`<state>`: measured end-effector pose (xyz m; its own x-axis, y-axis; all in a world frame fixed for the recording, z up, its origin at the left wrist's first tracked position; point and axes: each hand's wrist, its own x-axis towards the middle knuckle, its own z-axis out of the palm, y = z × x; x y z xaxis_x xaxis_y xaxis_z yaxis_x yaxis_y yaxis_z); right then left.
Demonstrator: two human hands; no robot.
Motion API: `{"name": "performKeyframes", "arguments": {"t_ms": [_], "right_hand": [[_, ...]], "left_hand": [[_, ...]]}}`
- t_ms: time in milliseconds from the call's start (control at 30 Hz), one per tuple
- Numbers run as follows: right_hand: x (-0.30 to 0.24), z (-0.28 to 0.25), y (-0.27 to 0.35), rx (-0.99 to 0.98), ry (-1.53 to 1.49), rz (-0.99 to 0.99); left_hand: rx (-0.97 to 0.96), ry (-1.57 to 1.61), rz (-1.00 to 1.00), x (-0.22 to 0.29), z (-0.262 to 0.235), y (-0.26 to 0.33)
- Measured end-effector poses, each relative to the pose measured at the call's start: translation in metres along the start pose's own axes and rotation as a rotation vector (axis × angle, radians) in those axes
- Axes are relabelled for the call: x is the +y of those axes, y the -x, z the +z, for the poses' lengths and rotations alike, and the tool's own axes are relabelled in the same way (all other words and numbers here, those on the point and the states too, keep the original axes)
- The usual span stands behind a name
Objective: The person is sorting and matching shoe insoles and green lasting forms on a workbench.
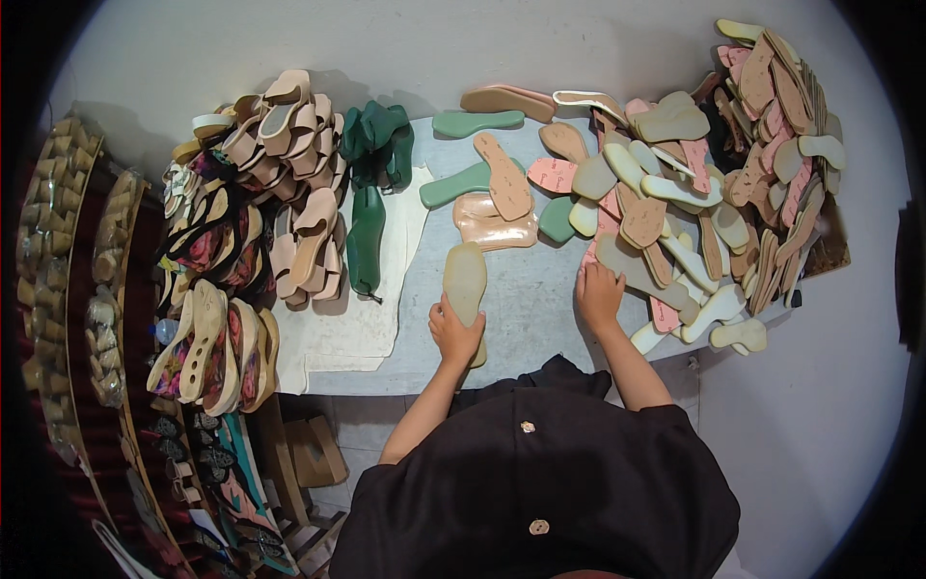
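Observation:
My left hand [457, 334] is wrapped round the narrow middle of a cream shoe sole [465, 275], held upright near the front of the table, with its lower end showing below the hand. My right hand [600, 294] rests at the near left edge of a heap of loose soles, fingers stretched forward and touching them. Right beside its fingertips lie a beige sole [625, 259] and a pink printed insole [608, 224]. Beyond my left hand are a glossy tan sheet stack [494, 230], a tan insole [503, 176] and a green sole [453, 184].
Green shoe lasts [367, 232] stand left of centre on white paper [338, 347]. Farther left are stacked beige sandals [309, 232] and flowered wedge sandals [203, 347]. Racks [58, 251] of wrapped items line the left side. The tall sole heap [762, 145] fills the table's right end, against the wall.

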<state>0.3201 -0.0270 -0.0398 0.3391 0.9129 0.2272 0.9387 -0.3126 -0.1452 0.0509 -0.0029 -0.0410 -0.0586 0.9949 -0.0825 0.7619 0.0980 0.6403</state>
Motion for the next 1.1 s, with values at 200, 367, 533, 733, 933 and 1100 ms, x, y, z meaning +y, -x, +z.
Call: {"name": "performKeyframes", "arguments": {"t_ms": [200,367,533,733,933,1100], "right_hand": [[0.002,-0.065,-0.017,0.320,-0.266,0.122],[-0.001,-0.123,-0.021,0.433,-1.332,0.480],[-0.026,-0.120,-0.005,0.220,-2.006,0.531],[-0.073,-0.060,0.033,-0.202,-2.082,0.597],[-0.103,-0.027,0.046,-0.721,-1.629,0.208],[-0.097,0.004,0.027,-0.600,-1.321,0.161]], "left_hand": [[0.103,0.084,0.092,0.006,-0.010,-0.006],[0.096,0.228,0.186,0.040,-0.020,-0.014],[-0.215,0.532,0.313,0.048,-0.025,-0.026],[-0.511,1.039,0.066,0.071,-0.049,-0.022],[-0.316,0.997,0.010,0.033,-0.056,-0.030],[-0.288,0.840,-0.025,-0.011,-0.061,-0.029]]}}
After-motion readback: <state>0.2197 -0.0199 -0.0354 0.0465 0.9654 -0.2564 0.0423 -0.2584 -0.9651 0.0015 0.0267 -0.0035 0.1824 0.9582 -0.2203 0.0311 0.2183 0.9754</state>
